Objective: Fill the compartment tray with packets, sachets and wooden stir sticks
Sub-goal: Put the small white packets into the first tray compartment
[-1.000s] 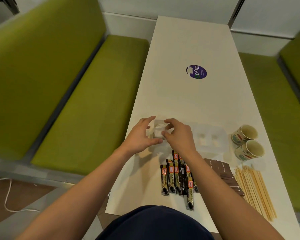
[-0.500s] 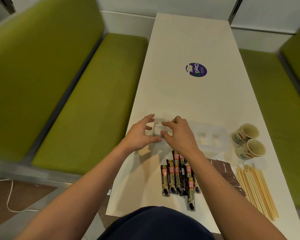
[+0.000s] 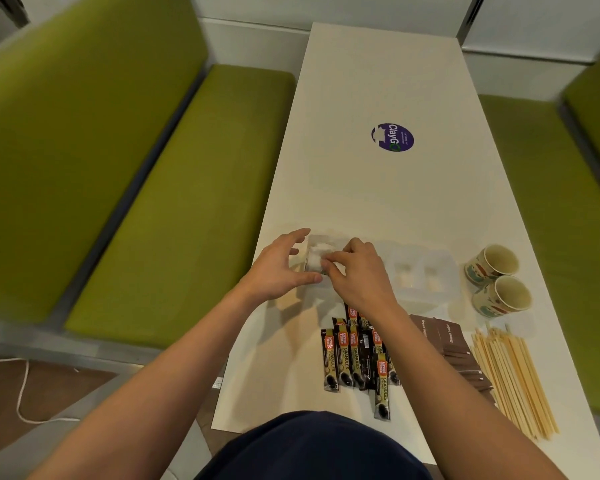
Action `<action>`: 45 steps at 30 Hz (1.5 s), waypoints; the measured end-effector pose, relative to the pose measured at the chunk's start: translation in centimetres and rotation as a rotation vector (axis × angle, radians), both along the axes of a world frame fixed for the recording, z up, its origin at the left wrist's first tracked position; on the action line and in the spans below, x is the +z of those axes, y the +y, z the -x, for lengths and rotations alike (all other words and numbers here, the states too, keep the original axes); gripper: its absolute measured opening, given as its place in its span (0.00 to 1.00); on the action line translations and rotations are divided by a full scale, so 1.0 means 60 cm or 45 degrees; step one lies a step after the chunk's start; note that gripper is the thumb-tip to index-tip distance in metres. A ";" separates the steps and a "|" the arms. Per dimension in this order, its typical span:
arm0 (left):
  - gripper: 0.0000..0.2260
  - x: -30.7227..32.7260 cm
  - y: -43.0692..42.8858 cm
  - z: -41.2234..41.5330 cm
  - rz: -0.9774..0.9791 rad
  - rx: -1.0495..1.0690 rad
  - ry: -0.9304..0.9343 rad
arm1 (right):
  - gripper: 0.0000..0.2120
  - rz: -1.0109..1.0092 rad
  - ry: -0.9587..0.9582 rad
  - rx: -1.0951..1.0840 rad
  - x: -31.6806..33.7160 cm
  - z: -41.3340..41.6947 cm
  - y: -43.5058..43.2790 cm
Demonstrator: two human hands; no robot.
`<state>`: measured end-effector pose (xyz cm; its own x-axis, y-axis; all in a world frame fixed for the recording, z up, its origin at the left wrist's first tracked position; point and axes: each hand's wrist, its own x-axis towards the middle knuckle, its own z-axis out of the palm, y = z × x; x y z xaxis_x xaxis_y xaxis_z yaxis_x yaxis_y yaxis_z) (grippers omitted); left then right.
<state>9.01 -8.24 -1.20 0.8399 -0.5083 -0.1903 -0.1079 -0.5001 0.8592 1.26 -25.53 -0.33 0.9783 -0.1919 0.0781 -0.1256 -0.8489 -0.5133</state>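
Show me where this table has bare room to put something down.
The far half of the table, beyond the tray and around the sticker, is bare. A smaller patch lies between the table's left edge and the sachets. The near right is crowded: cups, brown packets, sticks. The left hand grips the tray's left end, the right hand beside it.

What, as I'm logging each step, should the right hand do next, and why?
The right hand should probably release the white packets it pinches at the left end of the tray, then reach for the coffee sticks lying loose beside its wrist.
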 end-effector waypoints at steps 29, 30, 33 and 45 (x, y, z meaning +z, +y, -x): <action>0.08 -0.037 -0.024 -0.043 -0.324 0.080 -0.286 | 0.13 0.049 -0.169 -0.185 -0.014 0.125 -0.039; 0.06 -0.034 -0.022 -0.043 -0.299 0.089 -0.281 | 0.13 0.080 -0.166 -0.175 -0.015 0.115 -0.039; 0.04 -0.011 -0.008 -0.043 -0.183 0.138 -0.179 | 0.08 0.106 -0.177 -0.158 -0.024 0.096 -0.042; 0.07 0.107 -0.044 -0.038 -0.197 -0.144 -0.482 | 0.08 0.030 -0.173 -0.183 -0.024 0.088 -0.044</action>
<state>11.29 -10.88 5.23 0.8058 -0.5908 0.0394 -0.4630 -0.5872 0.6639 -4.00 -28.17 -1.76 0.9211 -0.3255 0.2135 -0.1774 -0.8392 -0.5140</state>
